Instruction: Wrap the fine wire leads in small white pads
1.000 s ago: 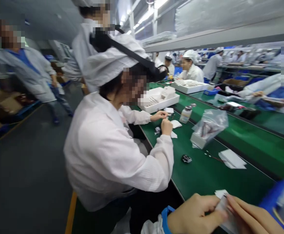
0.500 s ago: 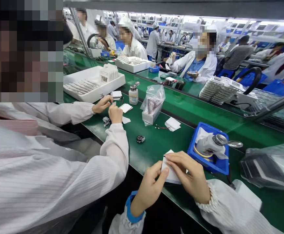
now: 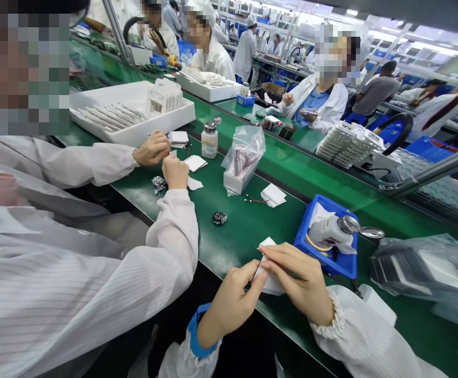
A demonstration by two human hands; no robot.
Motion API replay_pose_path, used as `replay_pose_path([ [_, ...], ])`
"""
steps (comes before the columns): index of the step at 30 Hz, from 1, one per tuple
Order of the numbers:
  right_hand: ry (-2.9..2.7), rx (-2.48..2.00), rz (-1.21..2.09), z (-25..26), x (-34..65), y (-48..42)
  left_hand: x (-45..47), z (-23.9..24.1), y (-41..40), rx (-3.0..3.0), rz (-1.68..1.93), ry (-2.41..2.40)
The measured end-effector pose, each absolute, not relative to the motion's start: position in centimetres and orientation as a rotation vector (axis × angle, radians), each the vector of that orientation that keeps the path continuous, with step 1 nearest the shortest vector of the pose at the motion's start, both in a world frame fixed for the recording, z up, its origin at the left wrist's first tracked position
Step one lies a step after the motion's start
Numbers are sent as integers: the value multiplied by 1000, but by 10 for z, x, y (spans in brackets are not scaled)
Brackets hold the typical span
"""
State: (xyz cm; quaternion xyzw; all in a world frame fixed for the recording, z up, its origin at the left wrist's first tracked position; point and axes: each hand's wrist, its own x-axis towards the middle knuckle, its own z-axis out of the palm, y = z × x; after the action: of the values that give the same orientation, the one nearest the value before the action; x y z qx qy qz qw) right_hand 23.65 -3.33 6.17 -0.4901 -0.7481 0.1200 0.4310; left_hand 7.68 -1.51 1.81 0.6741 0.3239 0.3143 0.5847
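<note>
Both my hands meet over the near edge of the green work table (image 3: 252,231). My left hand (image 3: 234,299) pinches the lower edge of a small white paper piece (image 3: 268,283). My right hand (image 3: 297,281) lies over the same paper, fingers pressed down on its top. A blue wrist band shows on my left arm. Just right of my hands stands a blue tray (image 3: 325,257) with a white bottle (image 3: 331,231) lying in it.
A co-worker in white sits close on my left, hands (image 3: 166,160) busy with small parts. A white tray (image 3: 134,113), a small bottle (image 3: 209,140), a plastic bag on a box (image 3: 242,157), white paper stacks (image 3: 273,194) and a small black part (image 3: 220,218) lie on the table. Another plastic bag (image 3: 421,270) lies right.
My view swung right from the co-worker's back to the table and then dropped a little. My hands stay together on the white paper, nearly unmoved over the last half second.
</note>
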Motion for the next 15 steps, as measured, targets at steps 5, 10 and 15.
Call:
replay_pose_path([
  [5, -1896, -1174, 236, 61, 235, -31, 76, 21, -14, 1527, 746, 734],
  [10, -1934, -1139, 229, 63, 235, -30, 78, 22, -12, 1443, 771, 682],
  [15, -1949, -1157, 168, 64, 239, -30, 79, 21, -11, 1450, 756, 672],
])
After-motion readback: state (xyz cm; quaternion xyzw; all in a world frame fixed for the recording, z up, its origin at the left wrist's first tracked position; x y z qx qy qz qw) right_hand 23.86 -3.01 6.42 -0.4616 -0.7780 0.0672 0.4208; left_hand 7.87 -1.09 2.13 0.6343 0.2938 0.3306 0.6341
